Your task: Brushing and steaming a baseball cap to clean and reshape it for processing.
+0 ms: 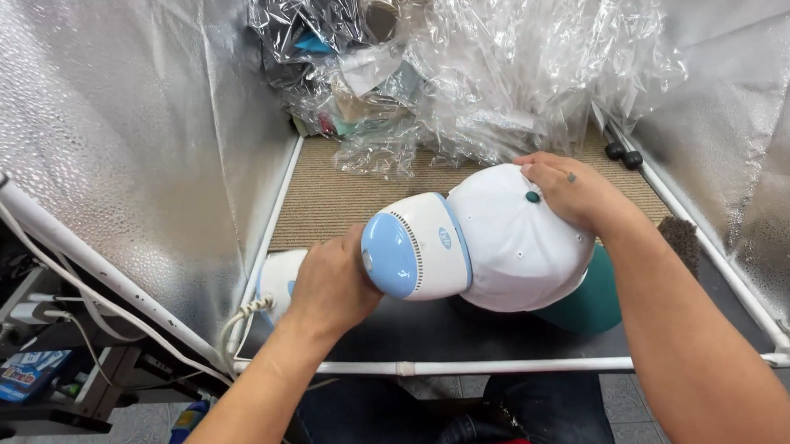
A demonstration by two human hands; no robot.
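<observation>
I press a handheld steamer (413,248), white with a pale blue face, against the side of a white baseball cap (510,244) inside a small booth walled with silvery reflective sheeting (129,135). My left hand (332,285) is clenched around the steamer's handle, just left of the cap, with its white cord (241,319) trailing down past the white pipe frame (470,366). My right hand (573,189) rests on the cap's crown, fingers (542,166) curled over the top beside the teal button (531,196), gripping the fabric. The cap sits in the middle of the booth on a dark tabletop (399,336), its teal brim (590,303) poking out below and to the right.

The cap looks light and soft (the panels would probably dent under a firm squeeze), so I judge the crown is the place to steady it, with spread fingers and not a pinch. The steamer seems heavier and smooth-shelled; its handle appears the sure grip.

Behind the cap lies a heap of crumpled clear plastic wrap (495,70) on a tan mat (342,198). Two small black knobs (625,155) sit to the right of the cap, near the wall.
</observation>
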